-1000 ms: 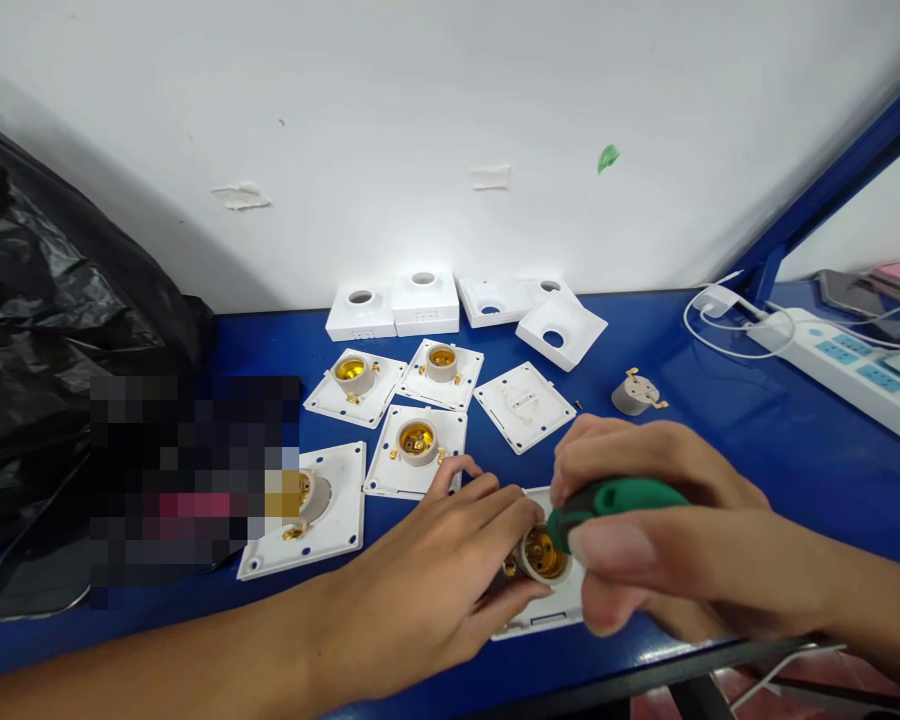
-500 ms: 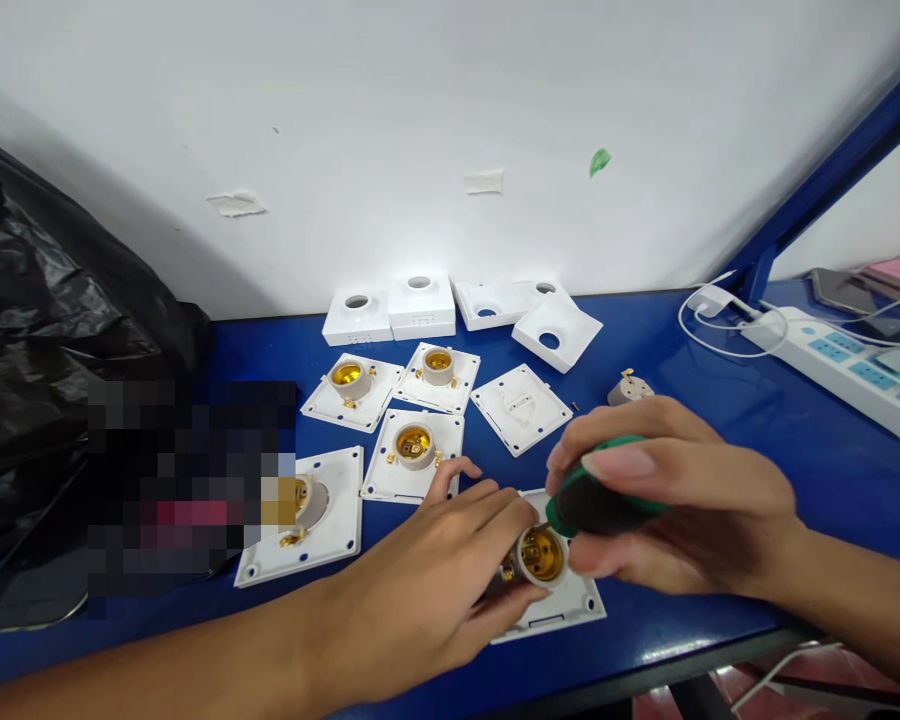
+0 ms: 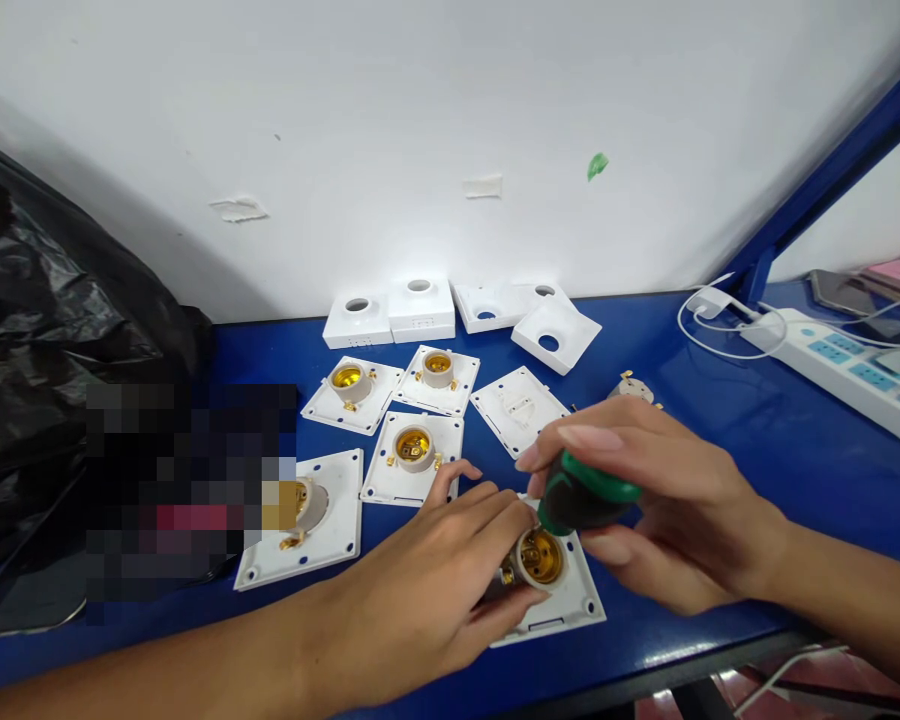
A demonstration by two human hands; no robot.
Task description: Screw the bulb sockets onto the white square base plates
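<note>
Gripping green-black handle (image 3: 589,495), right hand (image 3: 690,510) (curled round); left hand (image 3: 461,560) clasping socket (image 3: 543,556).

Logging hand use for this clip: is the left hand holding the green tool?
No, the right hand holds the green tool, while the left hand holds the socket.

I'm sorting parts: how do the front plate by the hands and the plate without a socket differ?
The front plate carries a gold-lined socket; the bare plate has none. The left hand partly hides the front plate, not the bare plate. Both are white, with small holes.
</note>
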